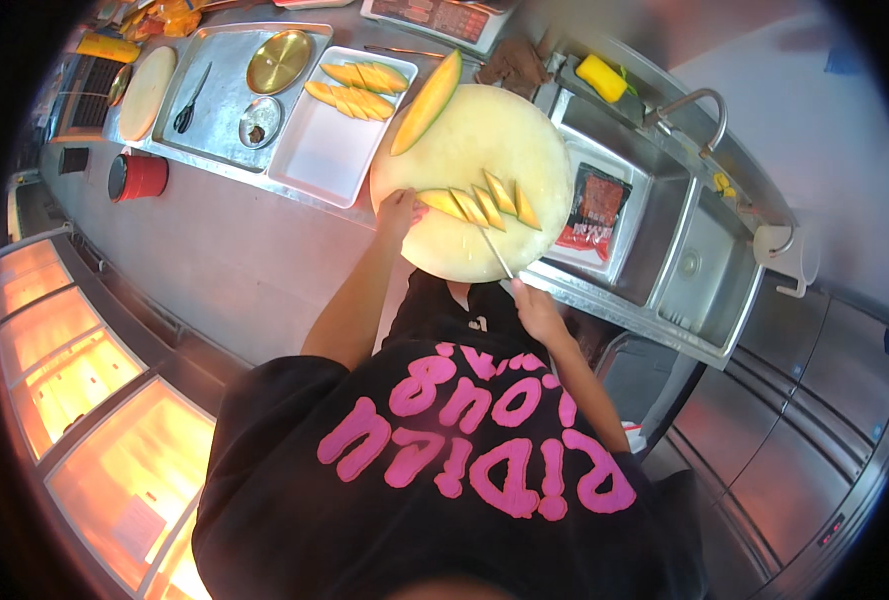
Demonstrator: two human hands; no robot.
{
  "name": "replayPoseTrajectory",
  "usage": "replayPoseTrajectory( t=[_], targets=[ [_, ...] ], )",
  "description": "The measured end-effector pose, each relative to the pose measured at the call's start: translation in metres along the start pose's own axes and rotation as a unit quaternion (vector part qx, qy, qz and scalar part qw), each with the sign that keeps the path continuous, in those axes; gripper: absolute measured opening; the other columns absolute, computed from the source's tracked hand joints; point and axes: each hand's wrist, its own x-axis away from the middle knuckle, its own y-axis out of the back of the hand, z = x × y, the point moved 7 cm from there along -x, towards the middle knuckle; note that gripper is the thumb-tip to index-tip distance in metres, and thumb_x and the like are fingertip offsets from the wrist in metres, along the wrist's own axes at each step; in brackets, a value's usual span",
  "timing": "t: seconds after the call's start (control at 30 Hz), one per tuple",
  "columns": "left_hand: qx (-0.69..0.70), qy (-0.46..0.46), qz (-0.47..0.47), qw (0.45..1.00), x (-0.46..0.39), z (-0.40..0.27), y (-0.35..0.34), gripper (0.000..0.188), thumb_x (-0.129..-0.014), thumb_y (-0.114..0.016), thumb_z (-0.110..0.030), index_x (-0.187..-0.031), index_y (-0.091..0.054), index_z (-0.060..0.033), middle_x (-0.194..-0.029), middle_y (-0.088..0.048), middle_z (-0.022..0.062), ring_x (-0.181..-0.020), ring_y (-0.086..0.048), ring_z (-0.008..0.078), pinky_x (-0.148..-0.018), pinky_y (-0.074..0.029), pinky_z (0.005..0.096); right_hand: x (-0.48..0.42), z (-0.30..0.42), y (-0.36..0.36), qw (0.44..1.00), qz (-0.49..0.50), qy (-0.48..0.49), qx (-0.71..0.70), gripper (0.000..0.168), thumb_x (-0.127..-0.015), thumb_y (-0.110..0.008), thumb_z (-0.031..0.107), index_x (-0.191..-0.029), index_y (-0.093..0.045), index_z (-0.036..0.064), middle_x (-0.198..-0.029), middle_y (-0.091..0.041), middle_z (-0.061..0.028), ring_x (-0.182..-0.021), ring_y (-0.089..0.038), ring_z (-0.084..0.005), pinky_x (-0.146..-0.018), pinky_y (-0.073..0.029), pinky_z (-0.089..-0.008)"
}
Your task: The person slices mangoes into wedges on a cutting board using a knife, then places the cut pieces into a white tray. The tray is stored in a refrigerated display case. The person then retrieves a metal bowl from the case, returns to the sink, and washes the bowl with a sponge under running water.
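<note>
On the round cutting board lies a melon wedge with orange flesh, partly cut into slanted pieces. My left hand touches the wedge's uncut left end with its fingertips. In my right hand is a knife, its tip at the cut pieces near the wedge. Several melon pieces stand slightly apart to the right. A longer uncut melon wedge rests at the board's upper left edge. To the left, a white tray holds two rows of sliced melon.
A metal tray bears scissors, a gold plate and a small metal dish. Right of the board, a sink contains a packaged item on a white tray. A faucet and yellow sponge are behind it.
</note>
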Motion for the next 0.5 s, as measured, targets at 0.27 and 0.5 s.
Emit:
replayPoseTrajectory(
  t=[0.27,0.5],
  targets=[
    [-0.528,-0.413,0.021,0.742,0.074,-0.076,-0.039,0.059,-0.077,-0.073,-0.023,-0.131,-0.051,-0.0128,-0.132,-0.046,0.0095,-0.127,-0.042,0.0292,-0.099,-0.041,0.0428,-0.050,0.003,0.119,0.935,-0.293,-0.019,0.201,0.034,-0.097,-0.050,0.034,-0.098,-0.063,0.002,-0.087,-0.067,-0.0222,-0.080,-0.064,-0.0437,-0.067,-0.050,-0.0535],
    [-0.636,-0.379,0.133,0.658,0.067,-0.080,-0.085,0.075,-0.076,-0.075,-0.023,-0.142,-0.040,-0.0145,-0.132,-0.046,0.0057,-0.125,-0.041,0.0261,-0.099,-0.039,0.0435,-0.089,0.024,0.111,0.896,-0.323,0.188,0.240,0.040,-0.083,-0.067,0.019,-0.117,-0.059,0.000,-0.118,-0.058,-0.0188,-0.112,-0.052,-0.0363,-0.095,-0.043,-0.0461]
  ],
)
